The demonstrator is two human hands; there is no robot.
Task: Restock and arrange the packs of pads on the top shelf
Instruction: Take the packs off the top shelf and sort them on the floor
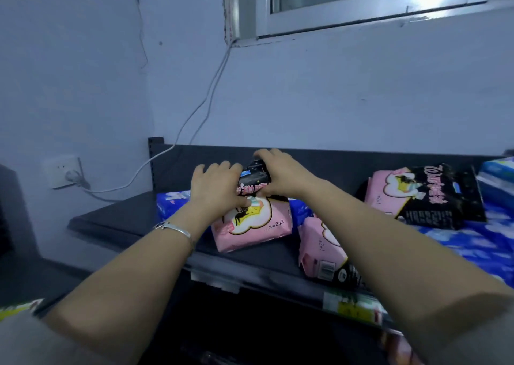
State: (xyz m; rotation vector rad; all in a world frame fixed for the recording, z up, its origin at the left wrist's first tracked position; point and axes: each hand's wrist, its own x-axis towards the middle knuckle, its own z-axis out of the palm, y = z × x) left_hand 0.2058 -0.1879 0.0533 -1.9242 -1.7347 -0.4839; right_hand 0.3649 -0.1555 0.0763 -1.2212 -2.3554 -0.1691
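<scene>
Both hands grip one pink and black pack of pads (251,220) that stands tilted on the dark top shelf (116,220), its pink end toward the person and its black end toward the shelf's back panel. The left hand (218,188) wraps over the pack's left upper edge, fingers curled down on the wrapper; a silver bracelet (175,229) sits on the wrist behind it. The right hand (281,174) closes over the black top end from the right, fingers bent around it, so both hands are closed on this same pack. Just under and behind the left hand lies a blue pack (169,202), flat on the shelf and partly covered by the held pack. Below the right forearm a second pink pack (319,250) lies near the shelf's front edge, barcode end toward the person. Well to the right of the right hand a third pink and black pack (422,195) leans on a layer of blue packs (489,239). Left of the left hand, a white cable (194,114) runs down the wall to a wall socket (65,171).
</scene>
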